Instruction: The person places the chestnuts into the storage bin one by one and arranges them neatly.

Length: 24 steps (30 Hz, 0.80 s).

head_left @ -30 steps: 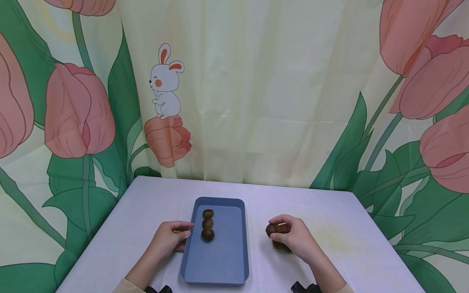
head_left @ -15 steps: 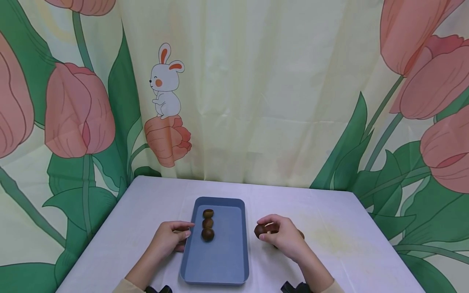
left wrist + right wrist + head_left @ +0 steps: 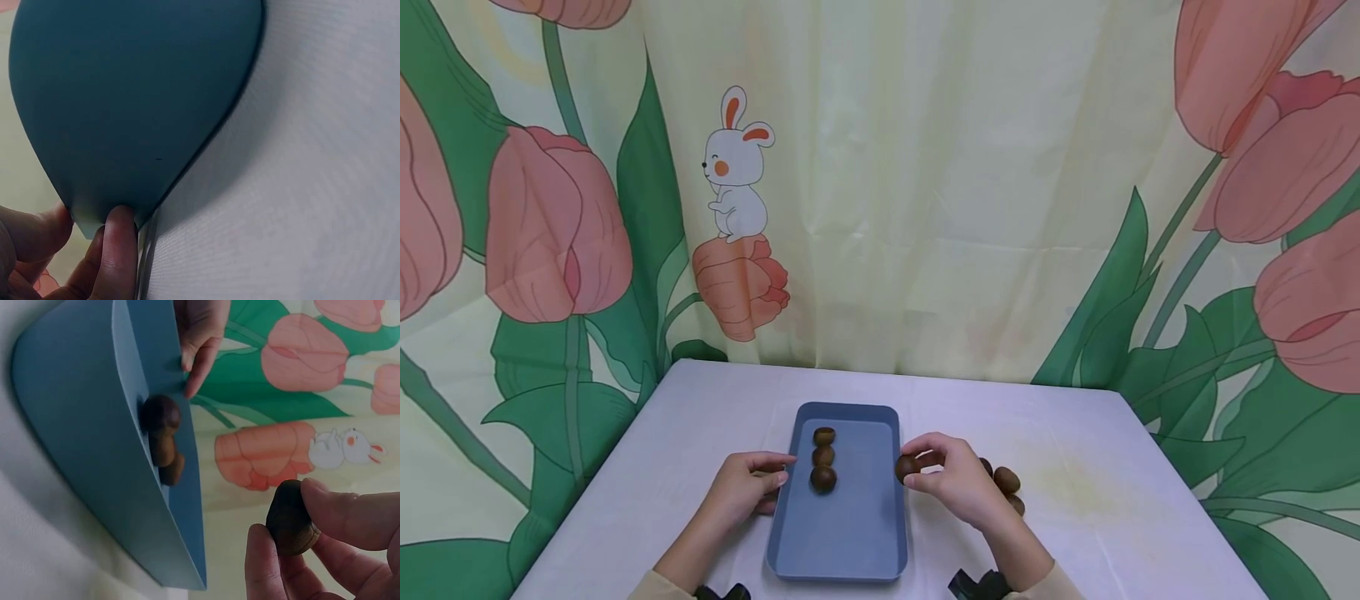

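Observation:
A blue-grey rectangular tray [image 3: 842, 542] lies on the table with 3 brown chestnuts [image 3: 823, 456] lined up inside, towards its left side. At the tray's left edge my left hand [image 3: 741, 492] holds the rim; in the left wrist view a fingertip [image 3: 119, 231] lies against the outer wall and the thumb [image 3: 47, 234] is at the rim. Between thumb and fingers, my right hand [image 3: 955, 483] pinches a chestnut [image 3: 290, 519]. That hand is at the tray's right edge, and the chestnut overlaps the right rim in the head view.
Several loose chestnuts [image 3: 1007, 480] lie on the white-covered table [image 3: 1105, 508] just right of my right hand, partly hidden behind it. A curtain [image 3: 910, 208] printed with tulips and a rabbit hangs behind the table's far edge.
My right hand has moved left with the chestnut, from the loose group to the tray's right edge, uncovering several other chestnuts. The left hand has stayed at the tray.

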Tool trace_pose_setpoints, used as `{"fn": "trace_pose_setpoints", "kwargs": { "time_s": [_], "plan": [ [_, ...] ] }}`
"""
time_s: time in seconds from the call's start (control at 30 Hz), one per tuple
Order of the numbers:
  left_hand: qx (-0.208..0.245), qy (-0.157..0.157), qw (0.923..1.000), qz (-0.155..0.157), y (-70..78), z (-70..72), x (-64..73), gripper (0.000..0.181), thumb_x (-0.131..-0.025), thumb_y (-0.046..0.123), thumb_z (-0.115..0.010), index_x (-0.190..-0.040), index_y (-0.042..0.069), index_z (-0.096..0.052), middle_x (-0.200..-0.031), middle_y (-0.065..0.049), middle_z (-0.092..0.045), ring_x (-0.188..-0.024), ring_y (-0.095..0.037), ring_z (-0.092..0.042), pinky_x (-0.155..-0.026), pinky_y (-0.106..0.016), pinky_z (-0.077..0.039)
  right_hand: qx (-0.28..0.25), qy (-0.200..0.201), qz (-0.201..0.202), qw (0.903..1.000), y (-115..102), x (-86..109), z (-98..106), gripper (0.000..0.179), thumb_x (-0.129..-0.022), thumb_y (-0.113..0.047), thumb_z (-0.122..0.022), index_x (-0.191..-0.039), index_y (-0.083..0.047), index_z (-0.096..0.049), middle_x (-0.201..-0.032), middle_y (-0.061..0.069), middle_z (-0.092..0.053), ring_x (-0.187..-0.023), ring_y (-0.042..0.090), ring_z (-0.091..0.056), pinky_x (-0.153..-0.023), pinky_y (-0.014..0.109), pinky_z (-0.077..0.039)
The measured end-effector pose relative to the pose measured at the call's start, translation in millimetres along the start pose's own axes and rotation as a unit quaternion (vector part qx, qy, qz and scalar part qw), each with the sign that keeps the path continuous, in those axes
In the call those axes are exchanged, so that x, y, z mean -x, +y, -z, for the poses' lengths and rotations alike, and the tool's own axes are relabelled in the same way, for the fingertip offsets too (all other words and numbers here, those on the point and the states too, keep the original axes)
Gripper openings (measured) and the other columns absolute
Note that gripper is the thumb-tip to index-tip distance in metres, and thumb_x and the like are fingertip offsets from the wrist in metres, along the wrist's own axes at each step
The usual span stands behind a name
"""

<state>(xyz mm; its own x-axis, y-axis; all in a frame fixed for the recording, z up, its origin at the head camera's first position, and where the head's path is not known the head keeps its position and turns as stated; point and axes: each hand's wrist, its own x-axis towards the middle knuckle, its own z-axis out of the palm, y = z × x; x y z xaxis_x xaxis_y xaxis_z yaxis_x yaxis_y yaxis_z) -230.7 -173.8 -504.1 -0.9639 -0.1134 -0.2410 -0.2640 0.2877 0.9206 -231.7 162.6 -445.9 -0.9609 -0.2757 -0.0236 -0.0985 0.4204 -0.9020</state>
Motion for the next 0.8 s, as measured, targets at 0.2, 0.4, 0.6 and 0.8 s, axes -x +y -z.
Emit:
{"fn": "trace_pose_setpoints", "kwargs": {
  "time_s": [0.2, 0.4, 0.6, 0.8],
  "plan": [
    [-0.001, -0.002, 1.0000, 0.001, 0.0, 0.9, 0.1, 0.027, -0.096, 0.000, -0.076, -0.121, 0.010, -0.082, -0.112, -0.010, -0.079, -0.086, -0.015, -0.072, -0.064, -0.038, -0.066, 0.007, -0.012, 0.005, 0.9999, -5.0, -4.0, -10.0, 0.032, -0.089, -0.008, -0.086, -0.119, -0.013, -0.077, -0.117, 0.006, -0.075, -0.108, 0.022, -0.070, -0.082, 0.033, -0.063],
    [0.004, -0.005, 1.0000, 0.005, 0.6, 1.0, 0.1, 0.027, -0.096, 0.000, -0.076, -0.121, 0.009, -0.082, -0.113, -0.010, -0.079, -0.085, -0.015, -0.072, -0.064, -0.038, -0.066, 0.023, -0.029, 0.017, 0.9992, -8.6, -4.9, -20.8, 0.033, -0.088, -0.010, -0.087, -0.120, -0.011, -0.077, -0.115, 0.005, -0.075, -0.107, 0.022, -0.069, -0.080, 0.034, -0.062],
    [-0.002, -0.005, 1.0000, 0.003, 0.9, 1.0, 0.3, 0.027, -0.096, 0.000, -0.076, -0.121, 0.010, -0.082, -0.115, -0.011, -0.078, -0.088, -0.016, -0.072, -0.065, -0.038, -0.066, 0.026, -0.044, 0.025, 0.9984, -11.5, -6.2, -32.5, 0.035, -0.087, -0.009, -0.087, -0.120, -0.007, -0.077, -0.113, 0.005, -0.075, -0.104, 0.020, -0.069, -0.079, 0.033, -0.061],
    [0.000, -0.006, 1.0000, -0.004, 1.0, 1.1, 1.7, 0.027, -0.096, 0.000, -0.075, -0.121, 0.009, -0.082, -0.115, -0.011, -0.079, -0.089, -0.016, -0.073, -0.065, -0.038, -0.066, 0.023, -0.066, 0.031, 0.9971, -13.2, -6.5, -44.5, 0.034, -0.087, -0.008, -0.088, -0.119, -0.008, -0.077, -0.110, 0.003, -0.077, -0.102, 0.018, -0.071, -0.080, 0.033, -0.062]
  ]
}}
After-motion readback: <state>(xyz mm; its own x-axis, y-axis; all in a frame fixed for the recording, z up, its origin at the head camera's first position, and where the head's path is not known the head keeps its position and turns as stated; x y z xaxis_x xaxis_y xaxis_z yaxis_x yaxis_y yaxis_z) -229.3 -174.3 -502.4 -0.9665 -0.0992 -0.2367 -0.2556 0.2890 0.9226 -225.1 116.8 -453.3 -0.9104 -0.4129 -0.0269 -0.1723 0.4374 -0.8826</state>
